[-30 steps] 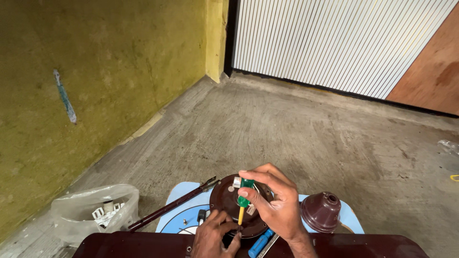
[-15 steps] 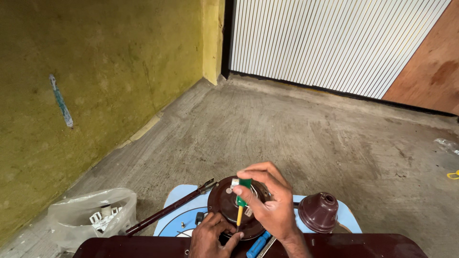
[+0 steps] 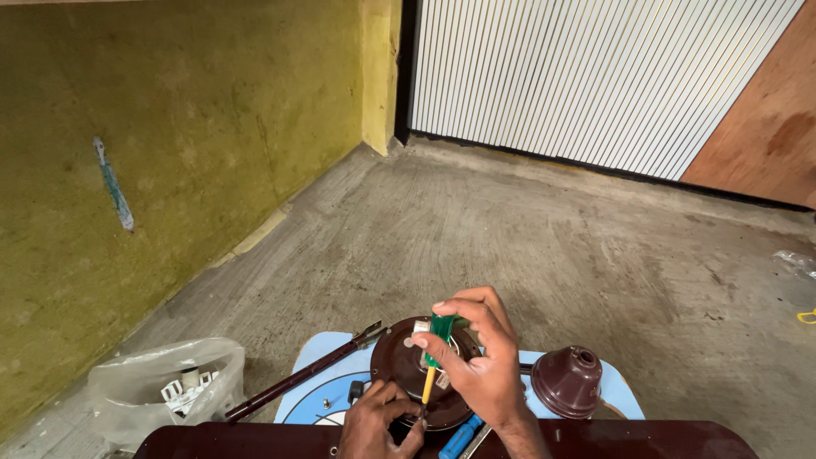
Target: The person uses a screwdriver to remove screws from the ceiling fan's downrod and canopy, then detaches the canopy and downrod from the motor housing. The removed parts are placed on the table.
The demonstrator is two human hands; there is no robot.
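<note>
The right hand is raised over the work, wrist bent, its fingers pinched round the green handle of a small screwdriver that stands nearly upright, yellow shaft pointing down. Just below and to its left, the left hand lies low with fingertips closed at the screwdriver's tip, steadying something too small to make out. Both work on a round dark-brown motor housing lying flat on a pale blue surface, directly beneath the right hand. A brown dome cover sits to the right of that hand; a blue-handled tool lies beneath its wrist
</note>
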